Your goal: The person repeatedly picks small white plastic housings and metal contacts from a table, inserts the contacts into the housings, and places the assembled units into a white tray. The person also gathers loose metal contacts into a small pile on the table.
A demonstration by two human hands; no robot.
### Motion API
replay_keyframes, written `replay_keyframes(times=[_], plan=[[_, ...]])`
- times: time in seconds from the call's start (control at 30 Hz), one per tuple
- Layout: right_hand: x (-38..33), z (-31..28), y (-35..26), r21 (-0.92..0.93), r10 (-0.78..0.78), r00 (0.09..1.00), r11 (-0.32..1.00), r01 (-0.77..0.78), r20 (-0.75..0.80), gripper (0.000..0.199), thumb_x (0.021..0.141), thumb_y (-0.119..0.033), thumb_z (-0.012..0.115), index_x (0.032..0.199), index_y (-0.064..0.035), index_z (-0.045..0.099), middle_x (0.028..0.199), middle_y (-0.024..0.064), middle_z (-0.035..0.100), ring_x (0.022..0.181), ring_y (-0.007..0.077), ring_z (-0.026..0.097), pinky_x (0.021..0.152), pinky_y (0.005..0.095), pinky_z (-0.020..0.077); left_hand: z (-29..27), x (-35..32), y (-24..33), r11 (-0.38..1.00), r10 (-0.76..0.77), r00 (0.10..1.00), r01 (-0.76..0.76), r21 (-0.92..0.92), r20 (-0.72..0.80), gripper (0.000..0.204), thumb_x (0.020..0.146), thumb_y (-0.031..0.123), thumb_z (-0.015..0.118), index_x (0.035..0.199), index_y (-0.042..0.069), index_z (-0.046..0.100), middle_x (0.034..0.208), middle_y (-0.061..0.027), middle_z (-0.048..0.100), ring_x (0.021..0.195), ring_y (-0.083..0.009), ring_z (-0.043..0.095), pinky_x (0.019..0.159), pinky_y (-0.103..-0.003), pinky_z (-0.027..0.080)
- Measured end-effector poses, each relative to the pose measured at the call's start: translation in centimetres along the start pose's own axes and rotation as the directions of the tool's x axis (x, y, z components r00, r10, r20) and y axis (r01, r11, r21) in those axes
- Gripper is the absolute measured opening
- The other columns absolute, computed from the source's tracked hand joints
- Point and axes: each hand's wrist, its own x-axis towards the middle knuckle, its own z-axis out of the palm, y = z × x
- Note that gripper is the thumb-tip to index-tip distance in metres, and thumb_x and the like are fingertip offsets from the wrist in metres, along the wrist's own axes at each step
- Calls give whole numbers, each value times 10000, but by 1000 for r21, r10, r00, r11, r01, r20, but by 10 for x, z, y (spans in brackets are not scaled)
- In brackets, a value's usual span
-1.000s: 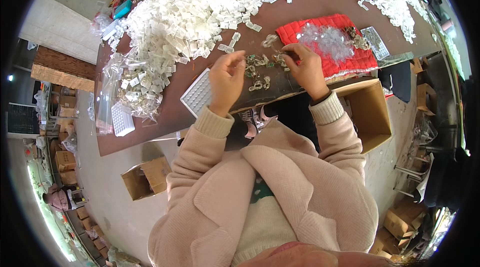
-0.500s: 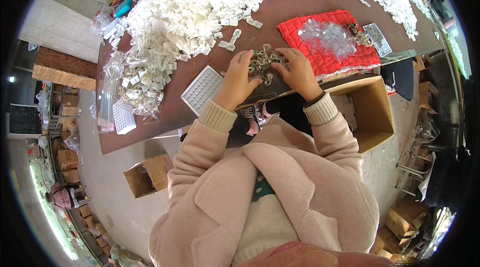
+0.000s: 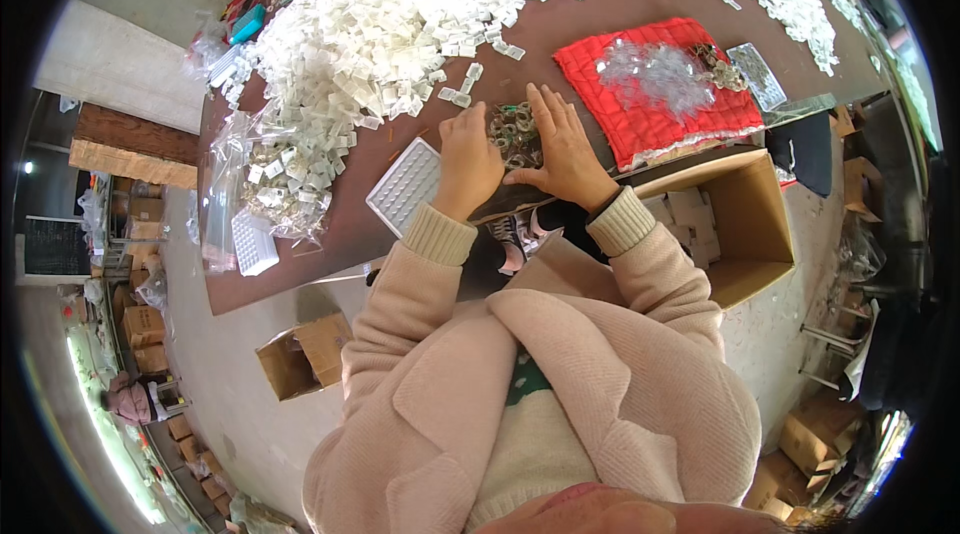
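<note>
A small pile of ring-like metal pieces (image 3: pixel 514 132), brownish gold with hints of green, lies near the front edge of the brown table. My left hand (image 3: pixel 468 164) presses against the pile's left side, fingers curled in; whatever they hold, if anything, is hidden. Along the other side rests my right hand (image 3: pixel 570 156), fingers stretched out, thumb reaching toward the left hand. It grips nothing. Just left of my left hand lies a white tray (image 3: pixel 402 190) with rows of small slots.
Clear plastic pieces (image 3: pixel 400 24) are heaped across the far table. A red quilted cloth (image 3: pixel 625 119) on the right bears clear bags (image 3: pixel 652 79). An open cardboard box (image 3: pixel 755 224) stands below the right edge. Filled plastic bags (image 3: pixel 285 174) lie left.
The ring-like pieces are gathered closer together between my hands. My right hand has moved left and straightened its fingers; my left hand's fingers have curled in.
</note>
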Motion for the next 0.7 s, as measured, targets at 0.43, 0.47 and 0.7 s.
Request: replay_keyframes(times=[0.43, 0.47, 0.7], plan=[[14, 22, -7, -46, -65, 997, 997, 63, -47, 1029, 705, -337, 849, 1553, -86, 322, 1464, 306, 398, 1348, 481, 392, 1139, 554, 320, 9, 2, 5, 978, -86, 996, 91, -187, 37, 549, 802, -34, 533, 1351, -38, 518, 1297, -223, 597, 1205, -377, 544, 1055, -462, 421], [14, 22, -7, -35, -93, 993, 995, 90, -76, 1005, 713, -314, 844, 1548, -86, 333, 1456, 298, 406, 1334, 474, 404, 1129, 548, 329, 11, 3, 7, 955, -104, 992, 121, -272, 76, 543, 806, -41, 524, 1348, -41, 518, 1291, -216, 603, 1201, -356, 558, 1049, -449, 431], [15, 19, -6, 35, -71, 988, 996, 76, -135, 770, 765, -133, 779, 1468, -114, 466, 1374, 204, 514, 1231, 399, 504, 1045, 522, 392, 16, 12, 14, 359, -310, 930, 308, -881, 199, 531, 825, -138, 457, 1350, -61, 488, 1219, -174, 625, 1137, -233, 623, 943, -351, 524]])
